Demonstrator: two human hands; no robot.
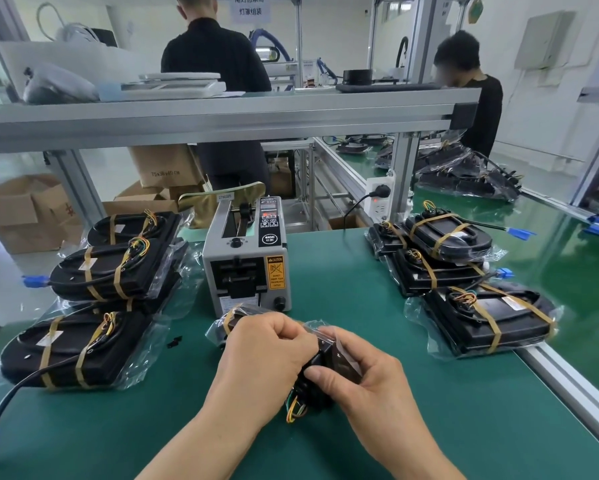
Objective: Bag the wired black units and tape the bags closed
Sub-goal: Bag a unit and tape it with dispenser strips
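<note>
Unit (320, 363) lengthwise far-to-near, wires (292, 410) nearest

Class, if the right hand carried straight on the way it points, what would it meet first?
Probably the left hand, close ahead across the bagged unit both hold; the tape dispenser stands beyond.

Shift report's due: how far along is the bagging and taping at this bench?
Done: bagged, tape-banded units are stacked in a left pile and a right pile. In hand: the left hand and right hand grip one wired black unit partly in a clear bag, in front of the tape dispenser. Left: taping this bag shut. No unbagged units show on the green bench.
</note>
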